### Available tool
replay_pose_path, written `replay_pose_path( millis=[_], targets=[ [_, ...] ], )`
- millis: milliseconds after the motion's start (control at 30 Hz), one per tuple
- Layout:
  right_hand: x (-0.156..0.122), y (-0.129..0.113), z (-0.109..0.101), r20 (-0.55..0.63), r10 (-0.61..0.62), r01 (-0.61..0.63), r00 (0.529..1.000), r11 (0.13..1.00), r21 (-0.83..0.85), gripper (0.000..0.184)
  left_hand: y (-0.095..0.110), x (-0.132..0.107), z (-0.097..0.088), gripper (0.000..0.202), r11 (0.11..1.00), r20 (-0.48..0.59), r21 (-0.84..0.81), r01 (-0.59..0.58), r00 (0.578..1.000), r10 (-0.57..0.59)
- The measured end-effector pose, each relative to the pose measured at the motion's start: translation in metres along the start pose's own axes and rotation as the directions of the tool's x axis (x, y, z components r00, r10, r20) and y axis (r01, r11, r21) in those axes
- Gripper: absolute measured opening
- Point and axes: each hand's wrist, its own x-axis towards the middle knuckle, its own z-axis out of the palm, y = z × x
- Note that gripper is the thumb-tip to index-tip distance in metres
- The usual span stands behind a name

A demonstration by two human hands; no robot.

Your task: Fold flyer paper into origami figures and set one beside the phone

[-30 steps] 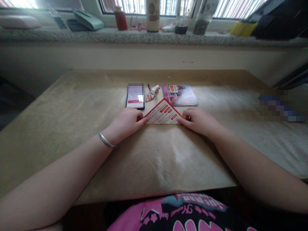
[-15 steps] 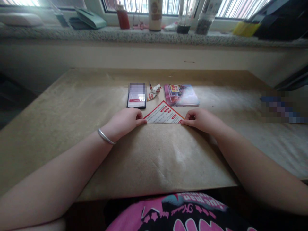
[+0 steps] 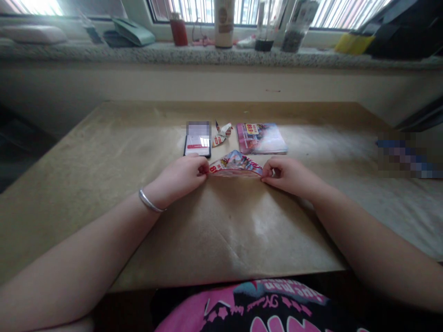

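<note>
A folded paper triangle (image 3: 236, 162) with a colourful print shows between my hands, its tip pointing away from me. Its near edge bows open a little. My left hand (image 3: 188, 173) pinches the left corner and wears a silver bangle on the wrist. At the opposite corner, the fingers of my right hand (image 3: 285, 173) are closed on the paper. Just beyond my left hand lies a phone (image 3: 198, 146) with a lit screen. Next to it stands a small folded paper figure (image 3: 222, 135). A stack of printed paper sheets (image 3: 265, 140) lies to the right of that figure.
The brown tabletop (image 3: 194, 240) reaches to the wall under the window. On the stone sill (image 3: 155, 55) stand a red bottle (image 3: 178, 30), a pale bottle (image 3: 224, 25), clear containers and a yellow item (image 3: 353, 42). A blurred-out object (image 3: 408, 154) lies at the right.
The triangle's upper face has gone from white with red labels and text to a colourful print, and its near edge now gapes. Both hands stay at its corners.
</note>
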Motion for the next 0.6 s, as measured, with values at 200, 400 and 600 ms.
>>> replay_pose_path(
  millis=[200, 400, 600],
  targets=[
    [-0.003, -0.011, -0.003, 0.13, -0.148, 0.153, 0.98, 0.988, -0.027, 0.011, 0.005, -0.001, 0.003, 0.022, 0.974, -0.077, 0.001, -0.225, 0.972, 0.224],
    [-0.007, -0.015, -0.002, 0.127, -0.217, 0.236, 0.968, 0.958, -0.162, 0.011, 0.003, -0.001, 0.01, 0.025, 0.894, -0.203, 0.121, -0.431, 0.871, 0.447],
    [-0.011, -0.025, -0.003, 0.133, -0.261, 0.29, 0.956, 0.907, -0.307, 0.016, 0.006, -0.004, 0.003, 0.028, 0.784, -0.102, 0.349, -0.513, 0.811, 0.576]
  ],
)
